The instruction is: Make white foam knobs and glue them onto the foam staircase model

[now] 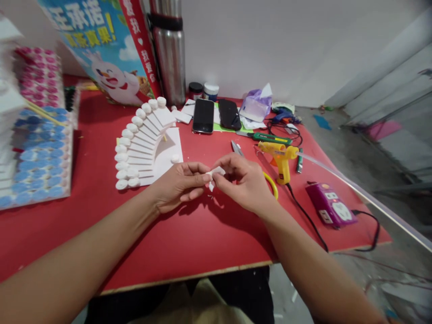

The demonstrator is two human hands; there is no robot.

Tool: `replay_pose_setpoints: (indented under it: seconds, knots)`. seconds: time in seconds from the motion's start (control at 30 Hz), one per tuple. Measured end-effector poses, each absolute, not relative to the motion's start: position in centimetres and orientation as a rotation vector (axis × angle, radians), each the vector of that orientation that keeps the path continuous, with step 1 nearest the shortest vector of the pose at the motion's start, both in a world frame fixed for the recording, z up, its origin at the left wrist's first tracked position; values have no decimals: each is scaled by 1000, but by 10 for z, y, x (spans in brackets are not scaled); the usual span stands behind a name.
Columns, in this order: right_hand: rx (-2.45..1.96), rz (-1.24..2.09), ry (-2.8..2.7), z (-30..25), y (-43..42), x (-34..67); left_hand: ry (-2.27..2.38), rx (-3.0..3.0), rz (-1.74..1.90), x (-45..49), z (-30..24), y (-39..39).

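Between both hands, over the red table, is a small folded white strip, perhaps paper or foam. My left hand pinches its left end between thumb and forefinger. My right hand grips the other side, its fingertips partly hiding the strip. Left of my hands stands a fan-shaped white model with dark slots and round white pieces along its outer edge. One loose white round piece lies on a white sheet beside it. Scissors with a yellow handle lie partly behind my right hand.
A yellow glue gun with a long clear stick rests at right, its cord trailing near a purple power box. Behind are two phones, a green cutter and a steel flask. Trays of blue rolls stand left.
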State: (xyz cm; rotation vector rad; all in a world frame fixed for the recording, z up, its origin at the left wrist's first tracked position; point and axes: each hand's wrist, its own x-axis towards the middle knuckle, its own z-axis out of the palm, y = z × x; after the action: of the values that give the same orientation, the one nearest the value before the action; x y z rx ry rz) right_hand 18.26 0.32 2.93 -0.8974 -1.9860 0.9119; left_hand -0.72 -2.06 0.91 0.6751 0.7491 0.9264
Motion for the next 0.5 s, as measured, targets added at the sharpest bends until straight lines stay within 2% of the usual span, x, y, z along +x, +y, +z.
replay_pose_setpoints:
  seconds: [0.1, 0.3, 0.4, 0.5]
  knots:
    - [-845, 905, -1968, 29, 4, 183, 752, 715, 893, -9, 10, -19]
    - [-845, 1186, -1808, 33, 4, 187, 757, 801, 849, -10, 12, -21]
    - [-870, 1171, -1808, 34, 7, 189, 889, 948, 915, -9, 14, -24]
    - [-930, 1352, -1614, 32, 12, 188, 1102, 1189, 1021, -10, 15, -27]
